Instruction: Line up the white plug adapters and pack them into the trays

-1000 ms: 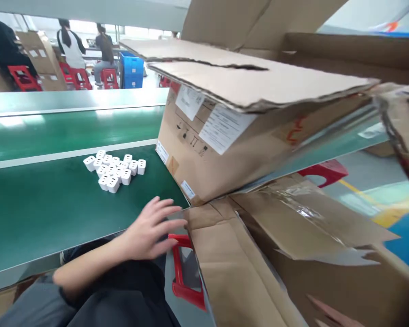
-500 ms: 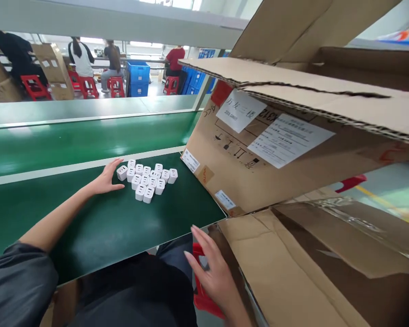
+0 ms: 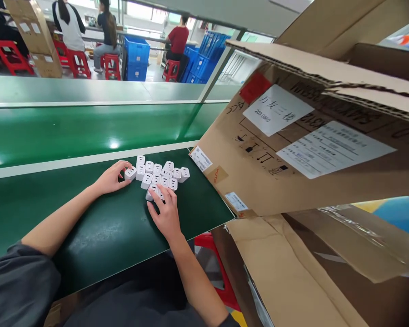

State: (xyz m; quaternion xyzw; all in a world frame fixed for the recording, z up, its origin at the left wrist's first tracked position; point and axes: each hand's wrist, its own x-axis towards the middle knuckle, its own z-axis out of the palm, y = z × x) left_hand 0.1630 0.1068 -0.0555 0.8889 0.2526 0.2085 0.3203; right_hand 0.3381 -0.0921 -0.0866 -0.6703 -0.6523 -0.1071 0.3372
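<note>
Several small white charger plugs (image 3: 158,175) lie in a tight cluster on the green table (image 3: 71,218). My left hand (image 3: 111,178) rests at the cluster's left edge, fingers curled around the leftmost plug. My right hand (image 3: 166,211) lies flat on the table at the cluster's near side, fingers spread and touching the nearest plugs.
A large tilted cardboard box (image 3: 293,145) with white labels stands right of the plugs. Another open carton (image 3: 293,272) sits lower right, a red stool (image 3: 221,272) below the table edge. A green conveyor belt (image 3: 71,131) runs behind. People sit on red stools (image 3: 75,59) far back beside blue crates (image 3: 136,56).
My right hand has come up from below the table edge onto the plugs. My left hand has closed in on the leftmost plug. The view has swung left.
</note>
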